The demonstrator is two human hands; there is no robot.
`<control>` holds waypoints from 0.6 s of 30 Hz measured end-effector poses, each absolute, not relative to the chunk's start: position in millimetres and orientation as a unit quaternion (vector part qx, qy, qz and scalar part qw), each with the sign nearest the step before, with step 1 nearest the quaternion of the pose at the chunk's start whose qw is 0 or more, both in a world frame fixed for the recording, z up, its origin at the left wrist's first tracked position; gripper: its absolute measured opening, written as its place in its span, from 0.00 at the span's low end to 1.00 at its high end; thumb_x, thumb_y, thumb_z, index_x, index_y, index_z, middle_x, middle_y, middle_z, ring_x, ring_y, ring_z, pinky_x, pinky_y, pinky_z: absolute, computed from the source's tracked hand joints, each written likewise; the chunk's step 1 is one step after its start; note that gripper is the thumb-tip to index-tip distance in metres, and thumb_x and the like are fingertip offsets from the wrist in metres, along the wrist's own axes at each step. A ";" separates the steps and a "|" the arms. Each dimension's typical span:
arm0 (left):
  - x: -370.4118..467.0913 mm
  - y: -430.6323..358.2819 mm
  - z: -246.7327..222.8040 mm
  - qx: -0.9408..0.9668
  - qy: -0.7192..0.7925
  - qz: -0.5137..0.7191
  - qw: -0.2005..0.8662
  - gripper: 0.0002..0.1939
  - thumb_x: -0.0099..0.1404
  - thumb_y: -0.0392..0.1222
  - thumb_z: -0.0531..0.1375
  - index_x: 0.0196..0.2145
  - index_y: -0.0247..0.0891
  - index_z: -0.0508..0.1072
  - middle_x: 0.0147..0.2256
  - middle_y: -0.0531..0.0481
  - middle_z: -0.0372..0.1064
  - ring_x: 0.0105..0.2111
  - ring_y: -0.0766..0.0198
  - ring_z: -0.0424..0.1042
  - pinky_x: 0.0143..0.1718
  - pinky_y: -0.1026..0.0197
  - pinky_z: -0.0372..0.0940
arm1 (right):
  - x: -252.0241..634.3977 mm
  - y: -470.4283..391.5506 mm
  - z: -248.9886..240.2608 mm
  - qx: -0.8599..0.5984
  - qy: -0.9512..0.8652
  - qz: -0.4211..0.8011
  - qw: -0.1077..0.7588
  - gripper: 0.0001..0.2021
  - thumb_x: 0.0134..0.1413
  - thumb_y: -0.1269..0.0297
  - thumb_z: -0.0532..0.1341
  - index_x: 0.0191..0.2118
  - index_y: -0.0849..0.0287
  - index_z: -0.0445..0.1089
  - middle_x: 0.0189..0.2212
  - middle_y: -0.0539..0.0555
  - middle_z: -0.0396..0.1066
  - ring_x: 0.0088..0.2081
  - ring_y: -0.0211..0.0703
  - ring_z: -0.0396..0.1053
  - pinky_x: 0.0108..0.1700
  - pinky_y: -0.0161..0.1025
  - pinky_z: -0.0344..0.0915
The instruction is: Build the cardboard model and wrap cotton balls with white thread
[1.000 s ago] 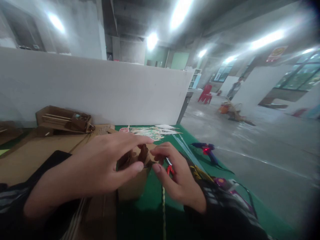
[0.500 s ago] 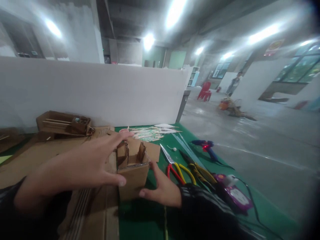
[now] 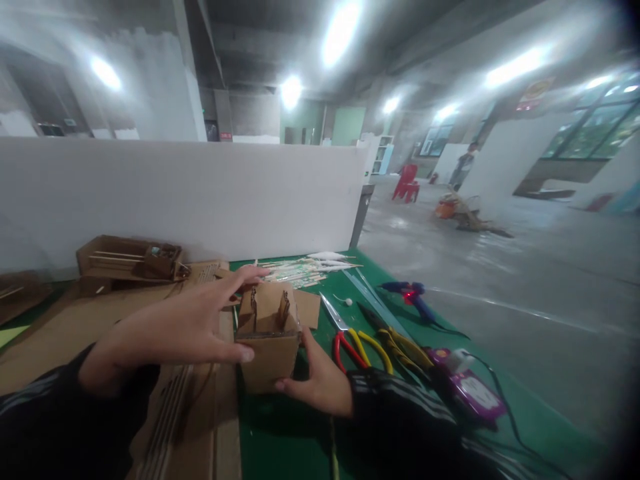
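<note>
A small open-topped cardboard box (image 3: 270, 360) with two upright inner pieces stands between my hands on the green table (image 3: 285, 443). My left hand (image 3: 185, 323) spans its left side, the thumb against the front face and the fingers at the back left corner. Low on the right side, my right hand (image 3: 323, 380) grips the box, thumb at the lower front edge. Behind the box lies a flat cardboard piece (image 3: 307, 308). Right of my right hand are scissors (image 3: 343, 333) with red and yellow handles.
Pliers (image 3: 400, 343), a blue glue gun (image 3: 413, 297) and a purple power strip (image 3: 475, 390) lie right. Wooden sticks (image 3: 295, 270) are behind. Cardboard sheets (image 3: 115, 320) and a cardboard model (image 3: 130, 260) sit left. A person (image 3: 464, 165) stands far off.
My left hand has moved right and closed in on the box, its thumb now against the front. My right hand stays at the box's right side. The view has shifted slightly.
</note>
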State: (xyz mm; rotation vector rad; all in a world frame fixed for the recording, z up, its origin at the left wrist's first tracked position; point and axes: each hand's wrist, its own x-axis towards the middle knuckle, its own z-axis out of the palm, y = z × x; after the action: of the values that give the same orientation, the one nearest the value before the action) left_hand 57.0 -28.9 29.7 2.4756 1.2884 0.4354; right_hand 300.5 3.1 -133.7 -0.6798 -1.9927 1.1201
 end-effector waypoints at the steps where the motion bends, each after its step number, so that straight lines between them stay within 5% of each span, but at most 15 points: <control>1: 57.0 -28.3 29.7 0.866 0.449 0.154 0.160 0.48 0.57 0.52 0.67 0.67 0.53 0.45 0.69 0.44 0.45 0.64 0.46 0.55 0.62 0.44 0.57 | 300.7 2.8 -133.1 -0.266 -0.776 0.435 0.371 0.42 0.44 0.66 0.72 0.63 0.57 0.51 0.60 0.60 0.60 0.60 0.54 0.59 0.63 0.54 0.53; 18: 60.6 -33.8 36.1 0.858 0.459 0.165 0.164 0.46 0.57 0.56 0.66 0.67 0.51 0.46 0.68 0.44 0.46 0.65 0.45 0.54 0.62 0.44 0.57 | 302.4 -1.1 -129.8 -0.249 -0.783 0.443 0.359 0.44 0.45 0.65 0.71 0.65 0.57 0.49 0.59 0.60 0.62 0.58 0.55 0.62 0.61 0.53 0.57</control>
State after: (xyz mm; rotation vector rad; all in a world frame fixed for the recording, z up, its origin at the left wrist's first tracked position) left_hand 60.6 -33.8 36.1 2.4453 1.3077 0.4695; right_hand 302.4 -1.1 -129.8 -0.6421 -2.0196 1.1413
